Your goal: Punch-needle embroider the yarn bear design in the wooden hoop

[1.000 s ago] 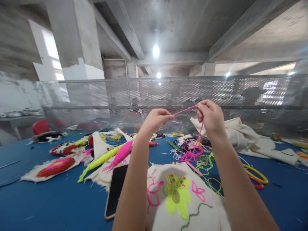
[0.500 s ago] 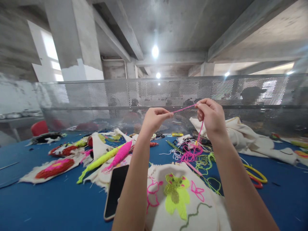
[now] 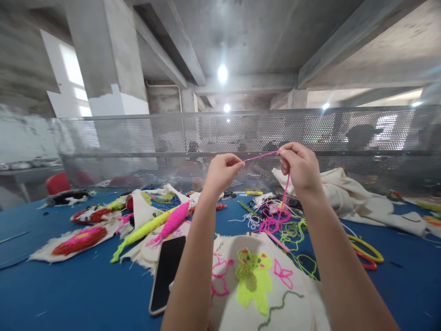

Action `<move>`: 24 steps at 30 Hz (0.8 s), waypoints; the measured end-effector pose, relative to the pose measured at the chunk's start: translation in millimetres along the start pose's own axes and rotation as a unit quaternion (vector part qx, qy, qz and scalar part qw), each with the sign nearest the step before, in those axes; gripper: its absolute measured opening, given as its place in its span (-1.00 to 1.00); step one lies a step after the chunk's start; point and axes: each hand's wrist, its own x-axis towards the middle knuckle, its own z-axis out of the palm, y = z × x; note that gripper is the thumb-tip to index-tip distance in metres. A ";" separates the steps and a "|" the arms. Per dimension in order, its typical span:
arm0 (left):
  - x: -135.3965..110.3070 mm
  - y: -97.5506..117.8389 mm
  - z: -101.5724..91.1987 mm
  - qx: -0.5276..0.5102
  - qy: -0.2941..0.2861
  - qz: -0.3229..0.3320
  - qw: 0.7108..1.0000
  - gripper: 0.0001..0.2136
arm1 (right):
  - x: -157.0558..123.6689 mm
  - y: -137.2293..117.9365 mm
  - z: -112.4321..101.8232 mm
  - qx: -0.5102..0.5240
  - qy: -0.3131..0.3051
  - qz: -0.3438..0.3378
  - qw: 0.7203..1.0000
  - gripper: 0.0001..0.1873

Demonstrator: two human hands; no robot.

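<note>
Cloth (image 3: 275,294) with green and pink embroidery lies nearest you, at the bottom centre of the frame, a dark phone (image 3: 167,276) just left of it. Beyond, at left of centre, sits a bright pink yarn bundle (image 3: 174,223); right of centre, a tangle of yarn (image 3: 274,220) spreads over the blue table (image 3: 103,294). Above all this, mid-frame, you hold a pink thread (image 3: 261,156) taut: your left hand (image 3: 223,172) pinches its end, your right hand (image 3: 300,168) grips it higher up, and the remainder hangs toward the tangle. Little has changed over the last second; both hands have only drifted slightly left, and the strand remains stretched, so I judge you are working the thread itself, off the cloth. A perforated metal screen (image 3: 220,133) stands behind.
</note>
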 end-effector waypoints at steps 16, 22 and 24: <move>2.7 -5.4 3.0 0.004 0.061 -0.039 0.997 -0.85 | -0.7 2.8 4.6 -0.016 0.000 -0.005 1.000 -0.90; 2.2 -3.2 -1.1 -0.058 -0.025 -0.065 0.996 -0.83 | -2.1 -1.2 5.5 0.040 0.020 -0.015 0.999 -0.91; 1.0 -2.5 -3.4 -0.072 -0.078 -0.069 0.992 -0.85 | -2.0 -2.0 5.0 0.049 0.024 -0.017 0.998 -0.92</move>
